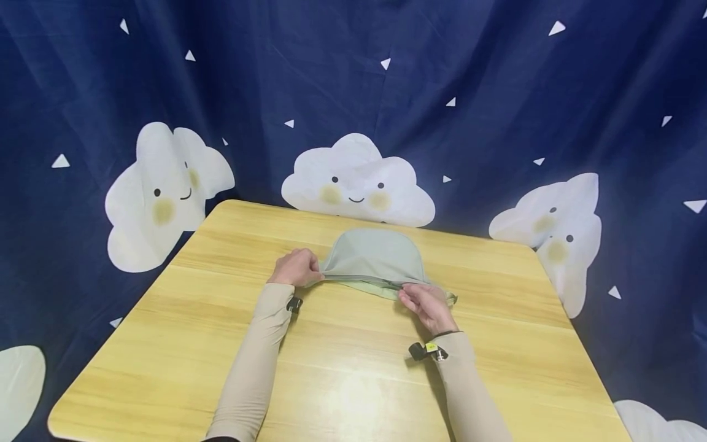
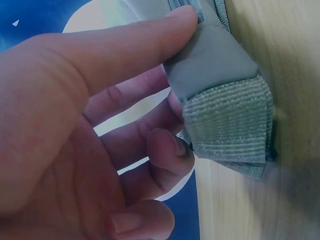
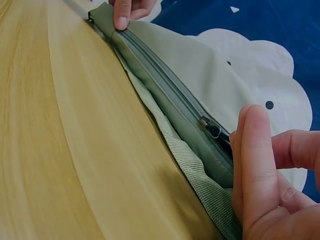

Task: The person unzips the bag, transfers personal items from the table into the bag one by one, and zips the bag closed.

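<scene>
A grey-green waist bag (image 1: pixel 375 255) lies on the table with its zipper (image 3: pixel 165 75) running along the near edge. My left hand (image 1: pixel 296 267) pinches the bag's left end between thumb and fingers, beside the zipper's end. Woven webbing (image 2: pixel 227 120) hangs from that end in the left wrist view. At the zipper's right part, my right hand (image 1: pixel 428 304) pinches the black zipper pull (image 3: pixel 214 131), its tip hidden behind the fingers. Left of the slider the zipper teeth lie together. A green webbing strap (image 3: pixel 185 155) runs below the zipper on the table.
The wooden table (image 1: pixel 342 368) has rounded corners and reaches close to a dark blue curtain (image 1: pixel 331 73) printed with white clouds and triangles. The strap's end (image 1: pixel 453 299) sticks out to the right of the bag. A small camera sits on each wrist.
</scene>
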Tool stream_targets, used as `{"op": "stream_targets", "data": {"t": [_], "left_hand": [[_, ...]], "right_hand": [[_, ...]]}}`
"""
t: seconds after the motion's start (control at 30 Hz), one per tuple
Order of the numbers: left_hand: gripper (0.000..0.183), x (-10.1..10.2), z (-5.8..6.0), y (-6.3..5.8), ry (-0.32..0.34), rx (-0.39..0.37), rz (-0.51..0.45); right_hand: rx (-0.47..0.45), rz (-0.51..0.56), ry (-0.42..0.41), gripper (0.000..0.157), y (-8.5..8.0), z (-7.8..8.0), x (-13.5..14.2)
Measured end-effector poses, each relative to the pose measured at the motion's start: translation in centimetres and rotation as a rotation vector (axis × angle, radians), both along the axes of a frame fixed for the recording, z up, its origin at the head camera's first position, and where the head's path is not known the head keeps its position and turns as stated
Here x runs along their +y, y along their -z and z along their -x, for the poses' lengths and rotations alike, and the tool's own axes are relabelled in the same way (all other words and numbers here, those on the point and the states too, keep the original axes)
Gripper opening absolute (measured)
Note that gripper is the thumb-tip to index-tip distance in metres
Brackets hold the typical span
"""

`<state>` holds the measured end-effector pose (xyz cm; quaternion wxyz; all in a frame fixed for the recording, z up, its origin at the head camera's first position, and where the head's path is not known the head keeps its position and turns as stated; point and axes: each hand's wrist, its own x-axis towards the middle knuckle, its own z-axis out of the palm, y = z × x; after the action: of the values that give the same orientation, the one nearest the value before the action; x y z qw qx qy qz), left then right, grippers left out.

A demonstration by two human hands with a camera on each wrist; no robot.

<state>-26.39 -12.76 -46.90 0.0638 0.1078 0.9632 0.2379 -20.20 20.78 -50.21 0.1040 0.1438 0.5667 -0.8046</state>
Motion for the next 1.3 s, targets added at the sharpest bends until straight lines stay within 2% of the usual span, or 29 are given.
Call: {"op": "stream_targets", "data": {"t": [0.2, 0.63, 1.3], "left_hand": [[0.024, 0.1, 0.1, 0.0, -0.001, -0.001, 0.002], [0.023, 0.0, 0.0, -0.3, 0.002, 0.001, 0.001], [0.019, 0.1, 0.4, -0.3, 0.01, -0.025, 0.01]], "right_hand": [[0.0, 0.009, 0.001, 0.02, -0.1, 0.0, 0.2], [0.006, 0.011, -0.014, 0.014, -0.1, 0.3, 0.7], [-0.045, 0.008, -0.009, 0.022, -0.5, 0.5, 1.3]]}}
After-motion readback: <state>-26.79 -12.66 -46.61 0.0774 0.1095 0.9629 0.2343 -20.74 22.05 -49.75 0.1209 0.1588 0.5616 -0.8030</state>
